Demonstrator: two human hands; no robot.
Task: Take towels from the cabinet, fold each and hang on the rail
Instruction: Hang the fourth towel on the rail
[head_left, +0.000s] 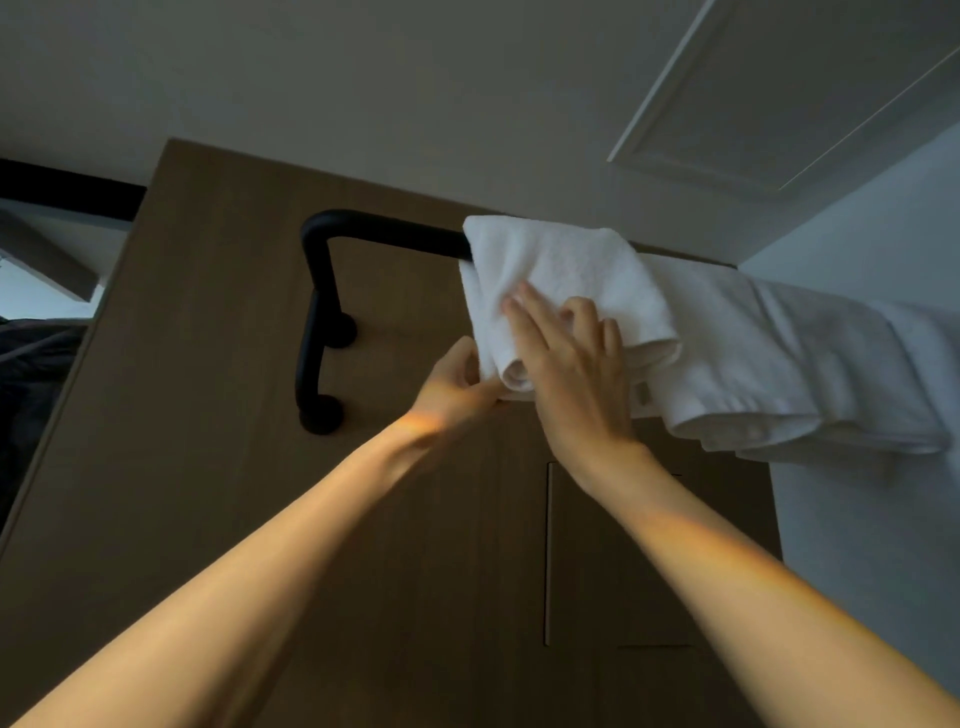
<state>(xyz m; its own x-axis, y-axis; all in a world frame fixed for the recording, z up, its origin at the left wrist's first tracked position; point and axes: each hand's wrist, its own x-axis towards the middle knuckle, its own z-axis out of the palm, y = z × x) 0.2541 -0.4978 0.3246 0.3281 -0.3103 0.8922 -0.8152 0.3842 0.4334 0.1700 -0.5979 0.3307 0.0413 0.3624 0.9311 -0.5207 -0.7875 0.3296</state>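
Left hand (457, 382) pinches the lower edge of the towel (571, 270) on the rail (389, 234). Right hand (571, 364) presses the towel, fingers spread. Tag (642, 393) writing: illegible.

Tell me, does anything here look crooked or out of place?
The small towel on the black rail hangs slightly askew: its lower edge is rolled and bunched, and it overlaps the larger towel beside it. The left hand pinches its lower corner; the right hand rests on its front. Nothing looks damaged.
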